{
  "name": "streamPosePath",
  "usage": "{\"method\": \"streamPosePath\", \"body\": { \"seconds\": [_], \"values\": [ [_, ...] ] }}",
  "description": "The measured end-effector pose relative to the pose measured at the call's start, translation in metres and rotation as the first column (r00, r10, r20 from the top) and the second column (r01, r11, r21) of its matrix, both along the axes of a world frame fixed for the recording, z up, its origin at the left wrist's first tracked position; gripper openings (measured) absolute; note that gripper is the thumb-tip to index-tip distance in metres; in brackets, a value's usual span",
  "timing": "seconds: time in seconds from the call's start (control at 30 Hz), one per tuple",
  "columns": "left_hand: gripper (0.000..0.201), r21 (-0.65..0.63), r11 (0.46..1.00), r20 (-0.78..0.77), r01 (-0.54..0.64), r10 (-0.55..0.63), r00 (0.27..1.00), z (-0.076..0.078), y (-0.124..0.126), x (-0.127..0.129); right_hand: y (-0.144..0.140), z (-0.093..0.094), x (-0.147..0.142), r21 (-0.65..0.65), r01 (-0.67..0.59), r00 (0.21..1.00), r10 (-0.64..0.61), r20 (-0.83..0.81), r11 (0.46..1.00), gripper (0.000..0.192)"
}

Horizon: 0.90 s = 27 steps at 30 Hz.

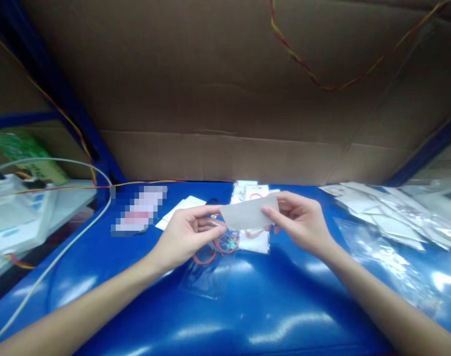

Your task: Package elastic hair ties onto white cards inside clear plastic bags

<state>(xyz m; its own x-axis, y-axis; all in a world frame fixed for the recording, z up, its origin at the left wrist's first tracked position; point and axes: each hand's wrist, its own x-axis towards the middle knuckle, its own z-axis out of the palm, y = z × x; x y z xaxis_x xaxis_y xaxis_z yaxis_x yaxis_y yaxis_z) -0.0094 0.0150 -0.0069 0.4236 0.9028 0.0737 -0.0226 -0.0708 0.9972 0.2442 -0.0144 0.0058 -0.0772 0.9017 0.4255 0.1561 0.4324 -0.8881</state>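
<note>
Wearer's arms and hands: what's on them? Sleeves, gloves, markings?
Bare left hand and bare right hand, no gloves. Left forearm and right forearm taper toward the wrists; no sleeves in view. No watch, bracelet, ring or marking that I can see.

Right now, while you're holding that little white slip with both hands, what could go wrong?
The white slip looks thin and is held between the left hand and the right hand, so it might crease or tear if they pull unevenly. The orange loops show just under the left fingertips, so lowering that hand could knock them. The right forearm passes near the clear plastic and might brush it.
</note>
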Motion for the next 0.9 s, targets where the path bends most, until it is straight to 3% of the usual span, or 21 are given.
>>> {"method": "streamPosePath", "body": {
  "seconds": [0.17, 0.33, 0.57, 0.7, 0.8, 0.9],
  "values": [
    [0.038, -0.003, 0.999, -0.024, 0.039, -0.039, 0.999, 0.001, -0.002, 0.001, 0.001, -0.002, 0.002, -0.044, -0.017, 0.998, 0.020, 0.068, 0.999, 0.033],
    [0.041, 0.013, 0.999, -0.047, 0.033, -0.032, 0.998, 0.002, -0.001, 0.001, 0.000, 0.004, 0.008, -0.003, 0.028, 0.979, -0.027, 0.203, 1.000, 0.039],
    [0.039, -0.013, 0.996, -0.066, 0.092, -0.092, 0.994, 0.000, -0.005, 0.001, -0.002, 0.005, 0.006, 0.078, -0.050, 0.928, 0.018, 0.372, 0.996, 0.032],
    [0.041, -0.040, 0.993, -0.035, 0.108, -0.109, 0.993, 0.000, -0.006, 0.002, -0.003, -0.001, 0.000, 0.085, 0.064, 0.959, -0.085, 0.269, 0.994, 0.044],
    [0.044, -0.068, 0.993, -0.014, 0.098, -0.100, 0.995, 0.000, -0.006, 0.004, -0.005, -0.007, -0.008, 0.095, 0.172, 0.975, -0.183, 0.127, 0.981, 0.033],
    [0.045, -0.115, 0.987, -0.003, 0.109, -0.110, 0.994, 0.002, -0.006, 0.005, -0.010, -0.010, -0.016, 0.122, 0.227, 0.967, -0.238, 0.093, 0.966, 0.029]
  ]
}}
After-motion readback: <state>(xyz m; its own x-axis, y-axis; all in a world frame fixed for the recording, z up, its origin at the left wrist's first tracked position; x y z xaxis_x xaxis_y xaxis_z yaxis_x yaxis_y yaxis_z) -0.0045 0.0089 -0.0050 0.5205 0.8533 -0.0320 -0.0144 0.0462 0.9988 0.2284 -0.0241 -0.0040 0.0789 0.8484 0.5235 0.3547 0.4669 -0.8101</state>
